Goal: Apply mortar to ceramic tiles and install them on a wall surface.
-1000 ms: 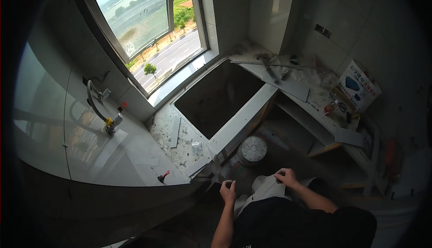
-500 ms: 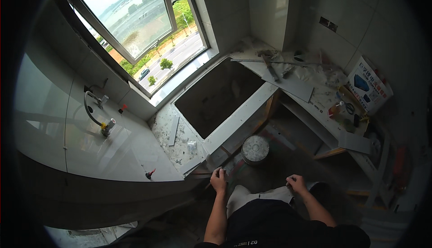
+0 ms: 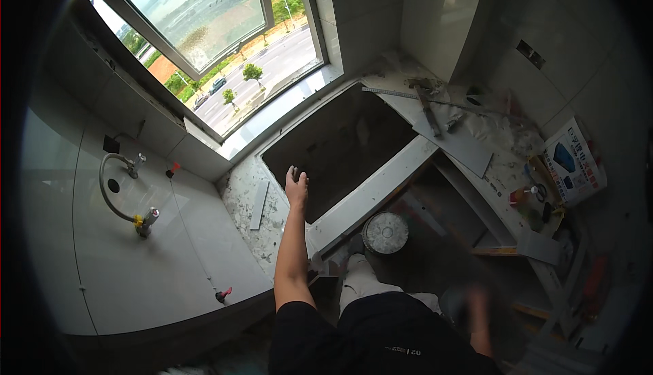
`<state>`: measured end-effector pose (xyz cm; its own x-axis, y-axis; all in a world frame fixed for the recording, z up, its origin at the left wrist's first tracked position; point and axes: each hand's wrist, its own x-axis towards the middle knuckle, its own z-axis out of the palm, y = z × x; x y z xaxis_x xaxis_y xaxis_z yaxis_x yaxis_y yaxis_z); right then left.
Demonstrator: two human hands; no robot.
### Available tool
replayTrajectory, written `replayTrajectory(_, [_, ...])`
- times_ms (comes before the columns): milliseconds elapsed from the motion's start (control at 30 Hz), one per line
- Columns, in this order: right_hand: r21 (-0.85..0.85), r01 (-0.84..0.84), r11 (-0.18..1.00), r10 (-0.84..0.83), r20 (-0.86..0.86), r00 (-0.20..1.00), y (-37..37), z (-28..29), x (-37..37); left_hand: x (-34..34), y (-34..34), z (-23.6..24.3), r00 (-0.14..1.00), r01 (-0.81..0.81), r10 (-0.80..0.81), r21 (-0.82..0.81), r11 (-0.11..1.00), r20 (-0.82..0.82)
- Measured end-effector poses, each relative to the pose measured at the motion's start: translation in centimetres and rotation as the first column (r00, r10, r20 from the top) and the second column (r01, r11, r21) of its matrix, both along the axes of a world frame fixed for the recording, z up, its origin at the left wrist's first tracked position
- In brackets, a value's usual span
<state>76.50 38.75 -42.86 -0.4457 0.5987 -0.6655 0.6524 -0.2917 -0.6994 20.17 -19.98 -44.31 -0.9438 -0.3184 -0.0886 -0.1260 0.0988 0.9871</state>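
Observation:
My left hand [image 3: 296, 186] reaches out over the near-left edge of a large rectangular cutout in the counter [image 3: 371, 188]. Its fingers point away from me and stand apart, with nothing visible in them. Beside that hand, a narrow pale strip [image 3: 258, 205] lies on the dusty, debris-strewn ledge [image 3: 235, 195]. My left forearm covers part of this ledge. Low on the right, my right hand [image 3: 478, 301] is smeared by motion next to my leg, so its fingers cannot be made out. A round bucket with a whitish top [image 3: 386, 232] stands on the floor between the counter and me.
A hammer [image 3: 428, 113] and a grey-white board [image 3: 462, 149] lie on the right counter, near crumpled plastic, scissors [image 3: 541, 191] and a printed box [image 3: 571, 161]. Open cabinet frames sit below. Left, a glossy panel carries a hose [image 3: 105, 178] and valves [image 3: 146, 222]. An open window [image 3: 197, 21] is beyond.
My left hand has moved forward from near my lap to the cutout's edge, its fingers spreading. My right hand has dropped lower and to the right. My view has shifted slightly.

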Motion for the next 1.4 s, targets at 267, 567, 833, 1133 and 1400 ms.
replayTrajectory(267, [-0.209,-0.08,0.975,0.151,0.348,0.925,-9.3,-1.3,-0.1,-19.9,-6.1,-4.9,0.994,-0.035,0.088,-0.581,0.814,0.064])
replayTrajectory(567, [-0.093,-0.172,0.981,0.193,0.315,0.929,-14.4,3.4,-15.1,-23.5,-7.2,-10.4,0.941,-0.299,0.059,-0.739,0.604,-0.333])
replayTrajectory(833, [-0.085,-0.247,0.965,0.261,0.308,0.915,-16.8,3.2,-22.8,-26.2,-0.1,-9.6,0.991,-0.029,0.083,0.431,0.902,-0.106])
replayTrajectory(1133, [-0.066,-0.3,0.952,0.305,0.302,0.903,-17.8,3.1,-23.7,-32.8,7.8,-6.2,0.922,0.344,-0.379,0.284,0.895,0.077])
replayTrajectory(1400, [-0.091,-0.156,0.984,0.176,0.302,0.937,-19.8,1.4,-21.3,-38.1,12.1,-9.9,0.962,0.197,-0.142,-0.234,0.952,0.233])
